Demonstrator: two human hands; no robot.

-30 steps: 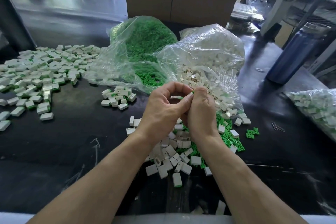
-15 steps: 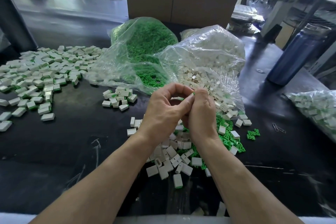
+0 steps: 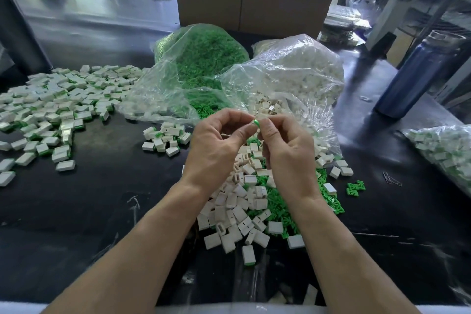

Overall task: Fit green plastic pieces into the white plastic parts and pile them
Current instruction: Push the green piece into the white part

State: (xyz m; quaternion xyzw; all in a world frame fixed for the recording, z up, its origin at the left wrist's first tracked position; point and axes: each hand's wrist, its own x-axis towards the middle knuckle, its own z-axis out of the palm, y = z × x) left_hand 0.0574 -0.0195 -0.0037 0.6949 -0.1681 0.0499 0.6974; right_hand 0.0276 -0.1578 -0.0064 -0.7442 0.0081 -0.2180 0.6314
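Observation:
My left hand (image 3: 219,145) and my right hand (image 3: 288,153) are raised above the table with their fingertips meeting. A small green piece (image 3: 256,123) shows between them; my left thumb and forefinger pinch it. My right hand grips a white part, mostly hidden behind its thumb. Below the hands lies a heap of loose white parts (image 3: 237,206) mixed with loose green pieces (image 3: 277,209). A wide pile of fitted white-and-green parts (image 3: 58,107) covers the left of the black table, with a smaller cluster (image 3: 165,139) nearer the hands.
Two open clear bags stand behind the hands, one of green pieces (image 3: 204,58) and one of white parts (image 3: 293,71). A blue bottle (image 3: 418,74) stands at the right, another filled bag (image 3: 443,150) at the right edge, and a cardboard box (image 3: 254,0) behind.
The hands have drawn slightly apart from pressing together, and the green piece now shows between their fingertips. The piles on the table have not moved.

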